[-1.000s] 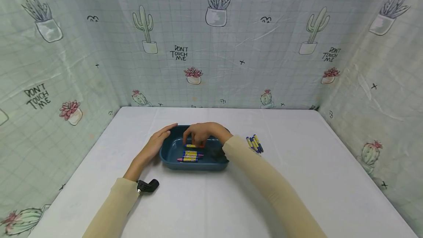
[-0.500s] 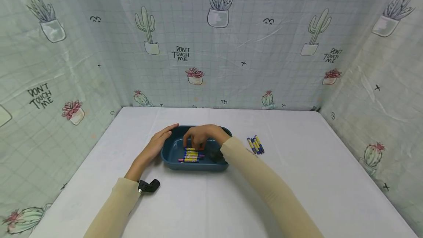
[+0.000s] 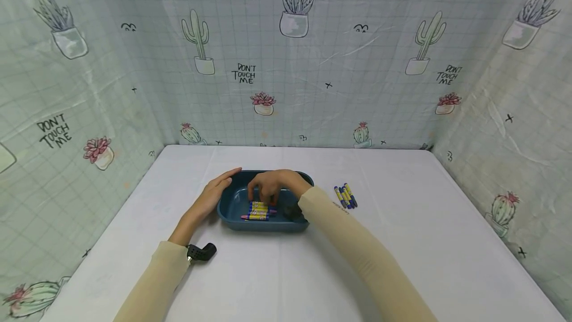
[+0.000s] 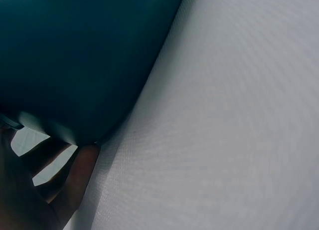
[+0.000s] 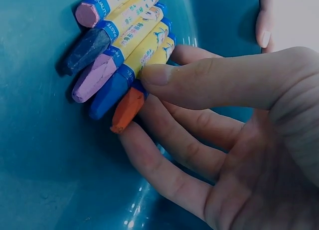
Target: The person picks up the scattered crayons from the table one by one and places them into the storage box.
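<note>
A dark blue-green tray stands on the white table. My left hand rests at the tray's left end, fingers extended along the rim; in the left wrist view its fingers touch the outer wall. Inside the tray, my right hand pinches an orange pastel crayon between thumb and fingers. That crayon lies alongside a row of yellow-wrapped ones: a blue crayon, a lilac crayon, a navy crayon and a pink crayon.
Several more yellow-and-blue wrapped crayons lie together on the table, right of the tray. A black wrist camera sits on the left wrist. Cactus-print cloth hangs behind the table and at both sides.
My right hand has brought the orange crayon slightly nearer to me, closing the gap to the row in the tray. The left hand keeps its place at the tray's end.
</note>
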### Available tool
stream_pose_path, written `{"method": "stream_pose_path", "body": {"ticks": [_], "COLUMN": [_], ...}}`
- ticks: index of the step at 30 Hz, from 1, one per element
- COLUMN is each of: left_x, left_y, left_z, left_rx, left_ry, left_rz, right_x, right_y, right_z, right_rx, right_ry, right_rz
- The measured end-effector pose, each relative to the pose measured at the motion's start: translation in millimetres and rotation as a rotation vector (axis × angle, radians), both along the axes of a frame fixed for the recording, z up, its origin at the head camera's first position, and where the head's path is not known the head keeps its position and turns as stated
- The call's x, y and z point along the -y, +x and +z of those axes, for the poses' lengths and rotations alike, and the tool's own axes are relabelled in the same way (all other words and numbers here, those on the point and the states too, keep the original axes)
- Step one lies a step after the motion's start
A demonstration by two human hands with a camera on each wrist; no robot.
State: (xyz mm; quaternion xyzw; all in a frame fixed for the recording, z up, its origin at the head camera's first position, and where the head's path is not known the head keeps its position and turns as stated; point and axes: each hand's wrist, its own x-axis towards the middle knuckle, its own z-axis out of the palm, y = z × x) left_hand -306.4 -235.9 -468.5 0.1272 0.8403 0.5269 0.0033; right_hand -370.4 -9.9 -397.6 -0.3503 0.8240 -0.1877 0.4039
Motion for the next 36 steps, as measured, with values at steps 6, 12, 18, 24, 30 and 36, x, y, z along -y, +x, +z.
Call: {"method": "stream_pose_path", "body": {"ticks": [6, 12, 18, 24, 30, 36], "left_x": [-2.0, -5.4, -4.1, -0.6, -0.2, 0.6], "left_y": [2.3, 5.9, 4.1, 2.5, 2.2, 0.7], "left_z": [3.7, 13.1, 8.9, 1.8, 1.0, -0.1], "left_rx": [0.004, 0.026, 0.017, -0.008, -0.004, -0.004], "left_ry": [0.0, 0.002, -0.001, -0.008, -0.011, -0.027], "left_rz": [-0.007, -0.025, -0.017, -0.006, 0.002, 0.003], "right_x": [0.5, -0.1, -0.2, -0.1, -1.7, -4.6], "right_y": [1.3, 3.2, 3.4, 2.4, 3.8, 1.9], "right_z": [0.2, 0.6, -0.2, -0.8, 1.9, 4.1], "right_rx": [0.016, 0.032, 0.025, 0.013, 0.013, 0.011], "right_ry": [-0.005, 0.002, 0.003, -0.002, -0.002, -0.024], "right_rz": [-0.016, -0.023, -0.023, -0.021, -0.018, -0.011]}}
